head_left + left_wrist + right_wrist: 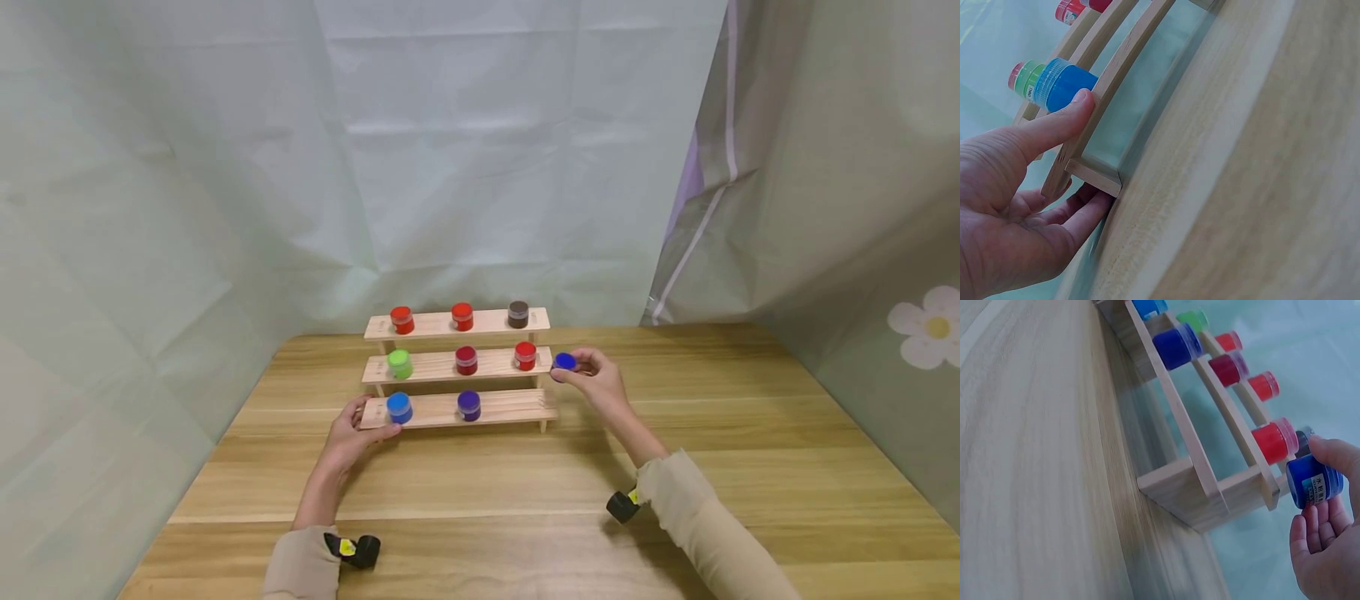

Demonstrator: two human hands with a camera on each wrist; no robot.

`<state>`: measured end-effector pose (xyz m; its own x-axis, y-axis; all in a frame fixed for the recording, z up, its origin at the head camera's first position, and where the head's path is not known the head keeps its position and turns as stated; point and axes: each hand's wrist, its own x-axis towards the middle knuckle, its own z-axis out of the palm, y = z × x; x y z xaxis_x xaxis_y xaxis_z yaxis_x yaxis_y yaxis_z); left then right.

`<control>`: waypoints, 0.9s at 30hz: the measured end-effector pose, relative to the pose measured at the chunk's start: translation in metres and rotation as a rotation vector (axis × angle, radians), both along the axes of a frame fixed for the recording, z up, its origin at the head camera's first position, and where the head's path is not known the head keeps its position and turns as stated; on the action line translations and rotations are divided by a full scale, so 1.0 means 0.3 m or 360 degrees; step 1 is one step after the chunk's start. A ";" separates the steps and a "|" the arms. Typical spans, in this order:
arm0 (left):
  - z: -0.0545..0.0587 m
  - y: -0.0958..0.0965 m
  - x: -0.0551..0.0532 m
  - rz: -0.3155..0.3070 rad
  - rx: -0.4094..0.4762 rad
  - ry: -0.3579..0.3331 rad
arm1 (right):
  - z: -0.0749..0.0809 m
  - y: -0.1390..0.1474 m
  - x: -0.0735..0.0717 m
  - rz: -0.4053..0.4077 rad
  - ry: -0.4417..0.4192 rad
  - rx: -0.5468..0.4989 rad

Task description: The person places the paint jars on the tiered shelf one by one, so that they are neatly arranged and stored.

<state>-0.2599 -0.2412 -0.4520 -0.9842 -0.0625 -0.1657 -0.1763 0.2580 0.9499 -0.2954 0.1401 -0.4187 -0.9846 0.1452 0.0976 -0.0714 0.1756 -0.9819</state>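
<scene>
My right hand (604, 387) pinches a dark blue paint jar (564, 362) between thumb and fingers, just off the right end of the middle tier. In the right wrist view this jar (1314, 481) shows a white printed label. My left hand (347, 440) grips the left end of the lowest tier of a three-tier wooden rack (510, 406). Its thumb lies on the front edge beside a light blue jar (1069, 86), fingers around the end and leg. On the lowest tier also stands a dark purple-blue jar (469, 406); bare wood lies right of it.
The middle tier bears a green jar (400, 363), a dark red jar (466, 360) and a red jar (525, 356). On the top tier stand two red-orange jars (402, 320) and a dark brown jar (518, 314). Pale cloth (465, 167) hangs behind the wooden table (480, 517).
</scene>
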 end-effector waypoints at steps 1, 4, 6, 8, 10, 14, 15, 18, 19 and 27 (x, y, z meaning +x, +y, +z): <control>0.000 0.000 -0.001 -0.0002 0.0001 0.0000 | 0.000 -0.003 0.002 0.0011 0.0002 -0.0003; 0.002 0.001 -0.001 -0.0010 0.0007 0.0006 | -0.002 -0.010 0.004 0.0045 0.0005 0.0006; 0.004 0.002 0.000 -0.0012 0.0012 0.0010 | -0.005 -0.015 0.006 0.0070 -0.0003 0.0025; 0.005 0.002 0.001 -0.0011 0.0014 0.0013 | -0.012 -0.020 0.006 0.0087 -0.0009 0.0036; 0.006 0.003 0.002 -0.0009 0.0010 0.0014 | -0.019 -0.026 0.006 0.0101 -0.0016 0.0041; 0.005 0.002 0.002 -0.0005 -0.0005 0.0011 | -0.033 -0.039 0.007 0.0122 -0.0026 0.0042; 0.005 0.001 0.002 -0.0005 -0.0009 0.0013 | -0.034 -0.043 0.009 0.0125 -0.0031 0.0049; 0.001 -0.001 0.000 -0.0005 -0.0027 0.0016 | -0.038 -0.055 0.015 0.0145 -0.0025 0.0067; 0.000 -0.002 0.000 -0.0004 -0.0036 0.0016 | -0.040 -0.058 0.017 0.0151 -0.0027 0.0068; -0.005 -0.006 -0.002 0.0004 -0.0065 0.0008 | -0.051 -0.085 0.031 0.0213 -0.0038 0.0086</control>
<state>-0.2604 -0.2429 -0.4536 -0.9849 -0.0714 -0.1578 -0.1720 0.2962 0.9395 -0.2862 0.1145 -0.4340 -0.9969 0.0078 0.0780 -0.0744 0.2184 -0.9730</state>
